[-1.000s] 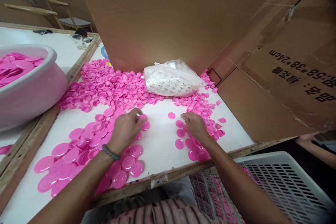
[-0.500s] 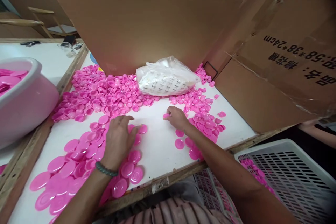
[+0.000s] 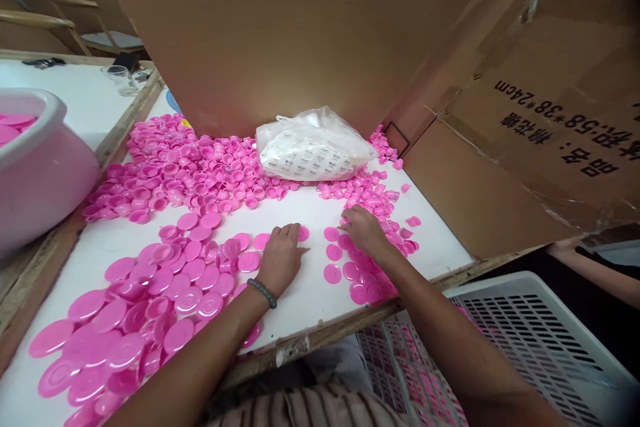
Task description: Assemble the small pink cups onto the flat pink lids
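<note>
My left hand [image 3: 281, 259], with a dark beaded bracelet at its wrist, is over the white table. Its thumb is apart from the fingers, and the fingertips touch a small pink plastic disc [image 3: 303, 233]. Left of it spreads a heap of larger pink plastic saucers [image 3: 175, 283], some overlapping. My right hand [image 3: 367, 232] is bent down at the edge of a heap of small pink discs [image 3: 367, 277]. A small pink piece [image 3: 343, 221] shows between its closed fingertips; its exact shape is hidden. Several loose discs [image 3: 333, 273] lie just left of that heap.
Behind the hands, pink toy cups [image 3: 200, 173] are piled beside a clear bag [image 3: 313, 147] of printed packets. Cardboard [image 3: 300, 33] walls the back and right. A pink tub [image 3: 45, 173] stands left, a white crate [image 3: 545, 320] lower right. Another person's arm [image 3: 595, 267] appears far right.
My left hand has moved right, away from the saucers, to a small disc in the middle. My right hand has moved right with its pinch, to the small-disc heap.
</note>
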{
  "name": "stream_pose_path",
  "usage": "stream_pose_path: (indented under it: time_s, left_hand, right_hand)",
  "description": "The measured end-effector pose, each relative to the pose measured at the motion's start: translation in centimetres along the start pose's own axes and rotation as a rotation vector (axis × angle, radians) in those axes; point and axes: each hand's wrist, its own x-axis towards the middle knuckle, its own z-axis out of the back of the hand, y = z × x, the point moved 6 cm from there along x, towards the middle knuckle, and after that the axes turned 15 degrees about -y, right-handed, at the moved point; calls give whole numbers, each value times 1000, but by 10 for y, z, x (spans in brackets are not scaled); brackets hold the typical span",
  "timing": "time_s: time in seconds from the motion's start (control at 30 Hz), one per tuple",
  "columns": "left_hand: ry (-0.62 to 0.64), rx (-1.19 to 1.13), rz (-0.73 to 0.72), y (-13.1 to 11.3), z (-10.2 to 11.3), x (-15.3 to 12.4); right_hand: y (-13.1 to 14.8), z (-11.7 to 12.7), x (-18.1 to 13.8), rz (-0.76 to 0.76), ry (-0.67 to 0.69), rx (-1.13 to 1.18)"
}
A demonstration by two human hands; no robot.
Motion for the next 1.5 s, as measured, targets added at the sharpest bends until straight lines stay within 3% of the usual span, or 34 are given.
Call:
stream_pose_path:
  time_s: [0.1, 0.27, 0.43, 0.6, 0.83, 0.97, 1.2, 1.4, 1.5]
  left_hand:
    - [-7, -23, -10, 1, -5, -1]
    - [-38, -37, -27, 0, -8, -2]
    - [-20, -27, -15, 1, -7, 0]
    - [-8, -73, 44, 6, -5, 1]
    - [-6, -137, 148, 11, -5, 2]
    - [-33, -144, 166, 13, -7, 1]
    - [-49, -132, 189, 14, -10, 0]
    - [-13, -142, 222, 16, -10, 0]
    - [0, -146, 231, 16, -9, 0]
  right_hand:
    - [6, -9, 3, 28, 42, 15]
    - [30, -10, 4, 50, -66, 112]
    - [47, -18, -1, 129, 12, 142]
    - [46, -16, -9, 77, -38, 193]
    - [63, -11, -11, 158, -184, 336]
    - [77, -23, -11, 263, -97, 348]
    - [82, -28, -10, 379, -21, 167]
    - [83, -31, 0, 394, 47, 174]
    - [75, -30, 1, 278, 29, 352]
